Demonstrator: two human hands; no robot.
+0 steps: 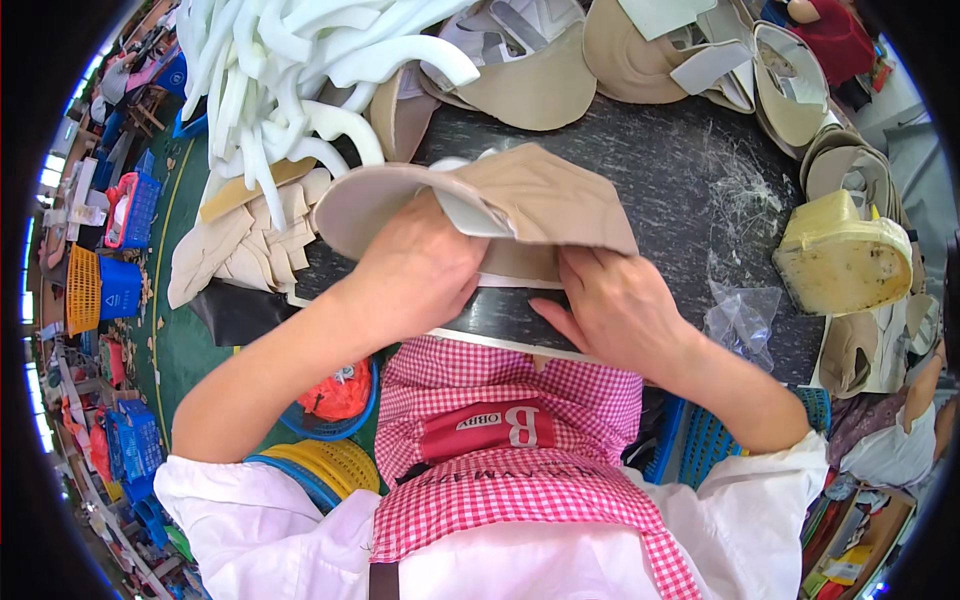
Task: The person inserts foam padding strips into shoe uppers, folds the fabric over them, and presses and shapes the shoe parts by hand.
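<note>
A beige cap (560, 190) is held up over the near edge of the dark table, its brim pointing left. My left hand (425, 265) is closed on it below the brim, with the fingertips tucked inside. Next to those fingers shows a white strip (468, 213) at the cap's inner edge. On the other side, my right hand (620, 305) grips the lower rim; its fingers go under the fabric and its thumb sticks out to the left. The cap's inside is mostly hidden from view.
White curved foam strips (290, 60) pile up at the far left, above stacked beige fabric pieces (245, 245). Several beige caps (530, 75) line the back and right. A yellowed block-like object (845, 260) and a clear plastic bag (743, 320) lie on the right. Baskets (335, 465) stand below the table.
</note>
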